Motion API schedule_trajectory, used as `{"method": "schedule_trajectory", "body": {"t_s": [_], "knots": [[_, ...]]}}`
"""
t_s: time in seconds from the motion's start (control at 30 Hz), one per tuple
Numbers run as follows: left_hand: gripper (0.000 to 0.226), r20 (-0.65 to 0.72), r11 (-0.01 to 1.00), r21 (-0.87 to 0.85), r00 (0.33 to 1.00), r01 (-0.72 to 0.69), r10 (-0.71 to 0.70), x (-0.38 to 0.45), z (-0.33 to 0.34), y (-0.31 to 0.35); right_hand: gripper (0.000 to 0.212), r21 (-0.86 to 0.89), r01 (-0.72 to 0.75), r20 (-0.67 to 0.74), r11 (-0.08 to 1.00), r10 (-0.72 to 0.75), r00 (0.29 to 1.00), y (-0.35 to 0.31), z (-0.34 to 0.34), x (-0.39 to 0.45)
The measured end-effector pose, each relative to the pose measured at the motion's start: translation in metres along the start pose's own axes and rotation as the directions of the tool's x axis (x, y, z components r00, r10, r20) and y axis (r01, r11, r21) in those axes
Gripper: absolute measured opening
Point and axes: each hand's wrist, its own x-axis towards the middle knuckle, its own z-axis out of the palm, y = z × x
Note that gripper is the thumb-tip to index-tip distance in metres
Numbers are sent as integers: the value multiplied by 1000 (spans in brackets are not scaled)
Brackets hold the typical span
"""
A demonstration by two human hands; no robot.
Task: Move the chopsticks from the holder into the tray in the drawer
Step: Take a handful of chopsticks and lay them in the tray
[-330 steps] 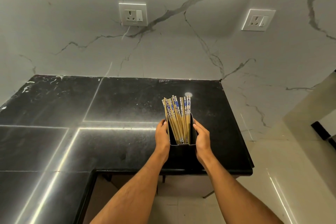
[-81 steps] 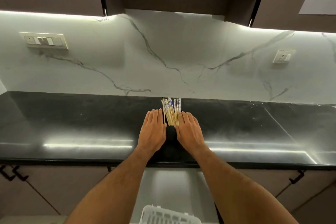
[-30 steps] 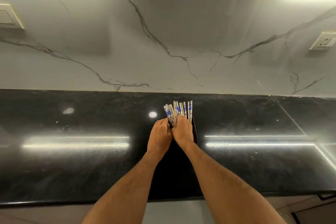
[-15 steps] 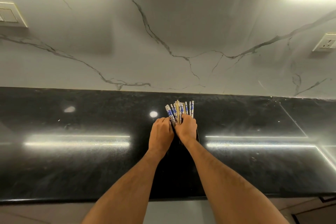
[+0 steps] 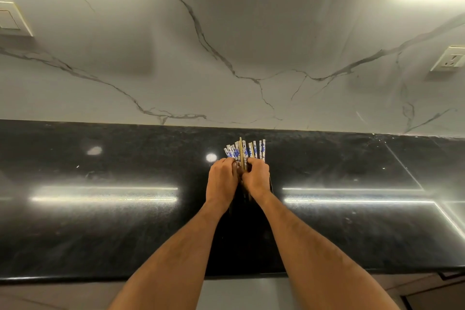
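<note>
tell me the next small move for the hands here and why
Probably lift the chopsticks straight up. Both the left hand and right hand are curled round the bundle, whose lower ends are hidden behind the hands, on the black counter.

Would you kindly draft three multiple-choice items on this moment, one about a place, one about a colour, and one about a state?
1. Where do the chopsticks stand?
A. on the black countertop, in front of the marble wall
B. in an open drawer
C. on the floor

2. What colour is the pattern on the chopstick tops?
A. red
B. blue
C. green

3. What are the hands doing?
A. both lie flat on the counter
B. one hangs at the person's side
C. both curl round the bundle of chopsticks

Answers: 1 A, the bundle rises from the dark counter below the veined wall. 2 B, blue marks on white show on the tops. 3 C, the left hand and right hand close in on the bundle from either side, fingers curled.
</note>
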Motion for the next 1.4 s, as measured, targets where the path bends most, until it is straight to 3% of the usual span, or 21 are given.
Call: {"method": "schedule_trajectory", "body": {"t_s": [0.33,0.57,0.77,1.0,1.13,1.27,1.4], "knots": [[13,-19,992,-72,994,103,-105,4,4,1,15,34,54,93,998,-57,994,2,-5,4],[11,-52,985,-128,991,115,-122,3,7,2,16,165,-38,87,986,24,996,2,-3,5],[24,-106,965,-216,979,146,-172,6,9,4,12,238,-54,57,970,41,998,-6,-12,15],[24,144,864,-480,985,151,-92,10,13,16,20,520,-84,48,850,69,996,-25,-39,26],[13,323,770,-563,937,301,-130,17,9,28,20,595,-52,46,802,30,998,-50,-64,34],[16,341,655,-669,928,351,-149,19,-1,43,22,619,38,47,785,-85,995,-70,-85,29],[16,316,651,-684,938,329,-143,10,-9,54,23,669,34,55,742,-95,994,-76,-97,18]]}}
